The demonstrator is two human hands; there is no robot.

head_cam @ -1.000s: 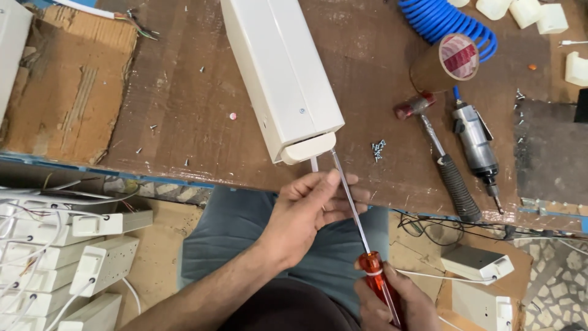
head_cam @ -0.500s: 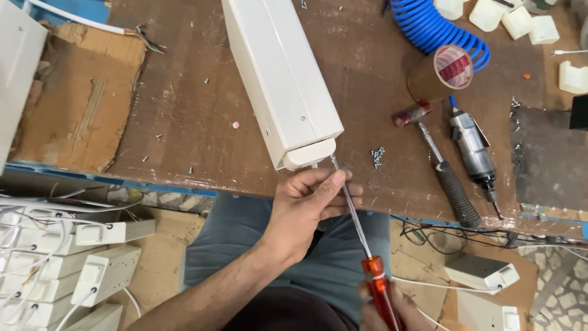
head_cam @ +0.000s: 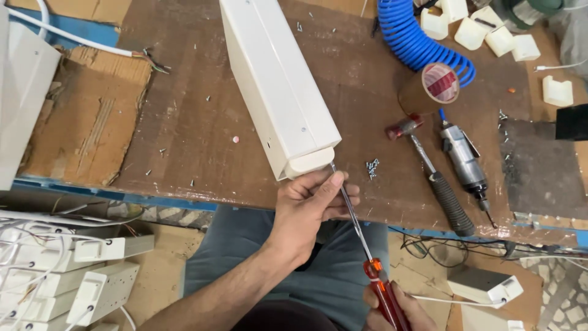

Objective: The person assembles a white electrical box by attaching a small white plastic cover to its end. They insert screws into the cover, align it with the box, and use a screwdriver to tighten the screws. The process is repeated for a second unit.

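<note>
A long white metal housing (head_cam: 278, 86) lies slanted on the brown workbench (head_cam: 184, 141), its capped end toward me. My left hand (head_cam: 309, 211) pinches the steel shaft of a screwdriver (head_cam: 352, 214) just below that end cap, and the tip meets the cap's right corner. My right hand (head_cam: 398, 309) grips the red handle (head_cam: 384, 297) at the bottom edge of the view, partly cut off.
A small pile of screws (head_cam: 372, 167) lies right of the housing. A hammer (head_cam: 432, 175), an air tool (head_cam: 463, 162), a tape roll (head_cam: 436, 86) and a blue coiled hose (head_cam: 413, 40) are further right. White housings (head_cam: 92, 285) are stacked below left.
The view has shifted slightly. My left hand has slid up the shaft toward the end cap, and the screwdriver tip stays at the cap's corner.
</note>
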